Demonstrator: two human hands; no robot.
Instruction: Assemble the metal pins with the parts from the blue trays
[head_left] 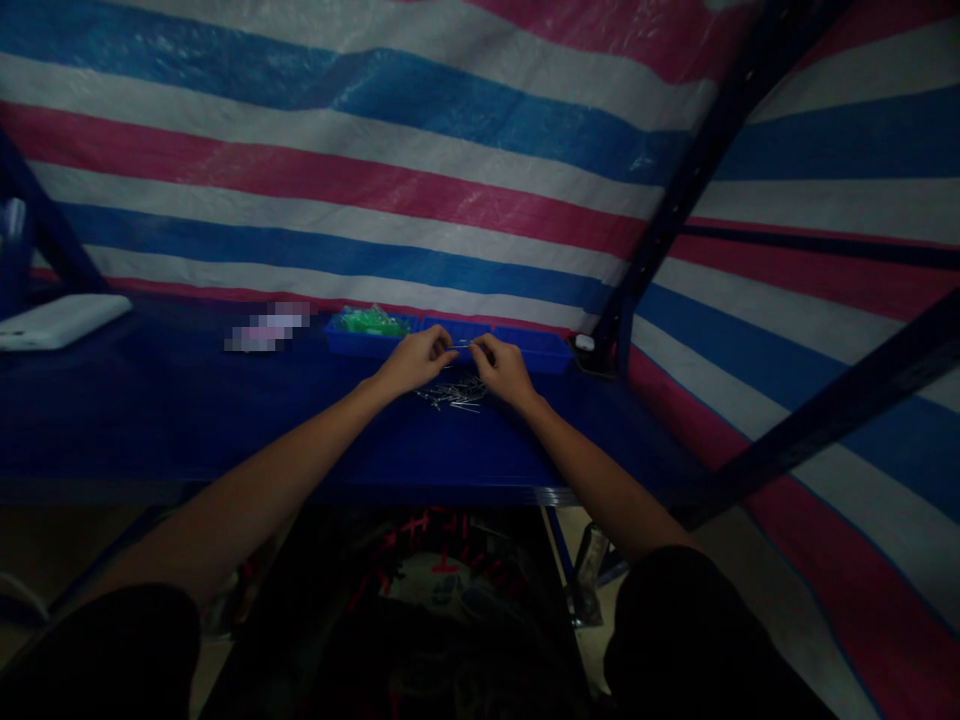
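My left hand [415, 363] and my right hand [504, 368] meet over the dark blue table [187, 420], fingers pinched together. Between their fingertips they hold a thin metal pin [459, 346]. Just below the hands lies a small heap of several similar metal pins [452, 393] on the table. Right behind the hands stand low blue trays [534, 350]; the leftmost tray [352, 338] holds green plastic pieces [369, 320].
A white flat device [60, 320] lies at the table's far left. A striped red, white and blue tarpaulin [420, 170] hangs close behind. Dark blue metal frame bars [690, 180] rise at the right. A small white object [584, 343] sits by the bar's foot.
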